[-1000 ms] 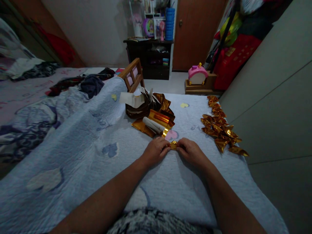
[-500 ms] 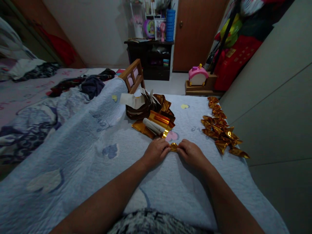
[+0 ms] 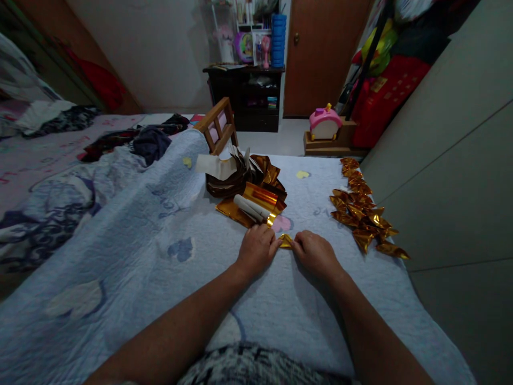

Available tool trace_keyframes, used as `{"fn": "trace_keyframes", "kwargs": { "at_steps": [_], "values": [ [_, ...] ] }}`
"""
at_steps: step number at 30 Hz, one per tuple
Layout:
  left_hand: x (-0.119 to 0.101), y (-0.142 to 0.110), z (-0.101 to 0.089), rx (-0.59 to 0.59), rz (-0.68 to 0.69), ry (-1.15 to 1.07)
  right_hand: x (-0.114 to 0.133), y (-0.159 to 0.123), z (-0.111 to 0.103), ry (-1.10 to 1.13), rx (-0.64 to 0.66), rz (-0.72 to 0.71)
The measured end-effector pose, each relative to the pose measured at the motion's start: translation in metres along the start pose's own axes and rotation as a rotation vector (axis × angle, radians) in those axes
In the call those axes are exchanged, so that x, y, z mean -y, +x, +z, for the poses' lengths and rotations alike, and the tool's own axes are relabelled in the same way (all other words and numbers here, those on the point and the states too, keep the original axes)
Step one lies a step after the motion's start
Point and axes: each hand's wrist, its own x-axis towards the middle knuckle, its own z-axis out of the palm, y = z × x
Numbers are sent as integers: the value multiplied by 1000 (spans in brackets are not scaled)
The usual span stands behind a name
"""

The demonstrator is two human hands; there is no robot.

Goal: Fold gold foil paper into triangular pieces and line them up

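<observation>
Between my hands is a small piece of shiny gold foil paper (image 3: 285, 241), folded and low over the bed cover. My left hand (image 3: 258, 247) pinches its left end, fingers closed. At the other end, my right hand (image 3: 315, 251) grips it between thumb and fingers. Just beyond my left hand lie loose gold foil sheets (image 3: 262, 195) with pale rolled paper (image 3: 251, 207) on top. Behind them sits a thick stack of brown-edged sheets (image 3: 226, 185), some curling up white. To the right, several folded gold foil pieces (image 3: 356, 208) form a pile.
A light blue quilted cover (image 3: 216, 331) with heart patterns spreads under everything. A wooden rail (image 3: 218, 125) stands at its far left corner. Clothes (image 3: 150, 143) lie on the left. A pale cabinet (image 3: 452, 160) borders the right side; a pink toy (image 3: 325, 124) sits beyond the far edge.
Both hands keep hold of the foil piece and have barely moved. Its middle now looks more peaked. The whole view has shifted slightly.
</observation>
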Motion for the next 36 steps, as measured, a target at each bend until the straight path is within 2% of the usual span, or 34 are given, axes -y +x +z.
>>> {"fn": "trace_keyframes", "kwargs": {
  "at_steps": [21,26,29,32,36],
  "values": [
    [6,-1,3,3,18,-54,10,0,-4,-59,51,108],
    [9,1,0,20,161,-132,11,-2,-5,-35,38,132],
    [10,1,-1,32,232,-168,9,-3,-1,7,-18,67],
    [11,1,-1,18,247,-209,7,-2,9,-26,-93,-92],
    [10,2,0,6,214,-234,6,0,20,-50,-206,-125]
  ]
}}
